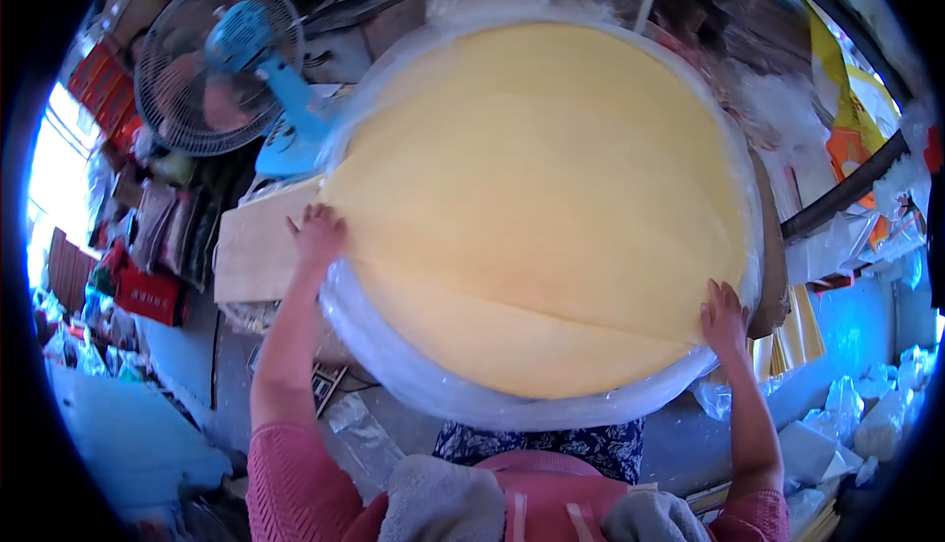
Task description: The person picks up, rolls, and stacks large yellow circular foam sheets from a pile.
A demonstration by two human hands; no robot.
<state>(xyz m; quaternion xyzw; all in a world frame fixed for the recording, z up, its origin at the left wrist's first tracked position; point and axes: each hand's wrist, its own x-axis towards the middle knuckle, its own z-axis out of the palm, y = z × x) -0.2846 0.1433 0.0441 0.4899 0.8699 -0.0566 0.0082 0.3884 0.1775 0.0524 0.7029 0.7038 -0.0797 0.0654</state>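
Observation:
A large sheet of pale yellow material (546, 173) spreads before me over a thick stack wrapped in clear plastic film (443, 387). A long crease crosses the sheet's near part, running roughly from one hand to the other. My left hand (319, 233) rests at the sheet's left edge, its fingers spread. At the right edge, my right hand (725, 318) lies with its fingers apart on the yellow surface. I cannot see anything grasped in either palm. The near rim of the stack bulges towards my lap.
A blue electric fan (280, 106) stands at the upper left, beside a pale board (258, 247). A red bag (151, 294) sits further left. Plastic bags (842, 409) heap at the lower right. A dark bar (849, 191) slants along the right side.

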